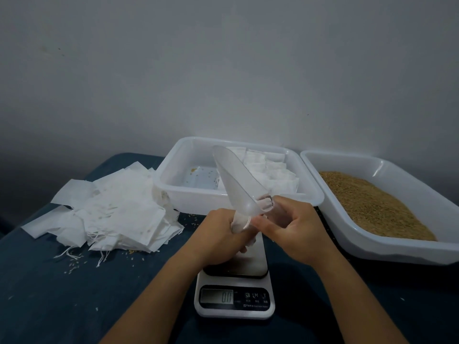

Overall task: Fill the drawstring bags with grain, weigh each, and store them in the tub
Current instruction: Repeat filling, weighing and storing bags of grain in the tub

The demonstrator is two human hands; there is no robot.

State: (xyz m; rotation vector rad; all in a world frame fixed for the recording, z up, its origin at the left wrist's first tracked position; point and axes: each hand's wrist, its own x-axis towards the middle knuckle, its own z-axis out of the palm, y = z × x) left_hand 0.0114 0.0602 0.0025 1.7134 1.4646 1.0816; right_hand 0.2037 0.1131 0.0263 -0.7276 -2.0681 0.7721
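By the table's left edge a big pile of empty bags (109, 214) waits, both hands, left hand (218, 234) and right hand (293, 232), grip one bag (239, 225) and a clear scoop (236, 184) over the scale (234, 289) reading zero, some full bags (270, 172) sit in the tub (173, 192), and lots of grain (372, 204) is left at the right.

White tubs (173, 192), white drawstring bags (119, 214), golden-brown grain (372, 204), clear scoop (233, 180) (colourless plastic), white scale (234, 311) with black panel, dark blue counter (49, 294).

white plastic tubs (171, 180): 2 | clear plastic scoop (231, 180): 1 | white digital kitchen scale (234, 300): 1 | bare hands (218, 234): 2
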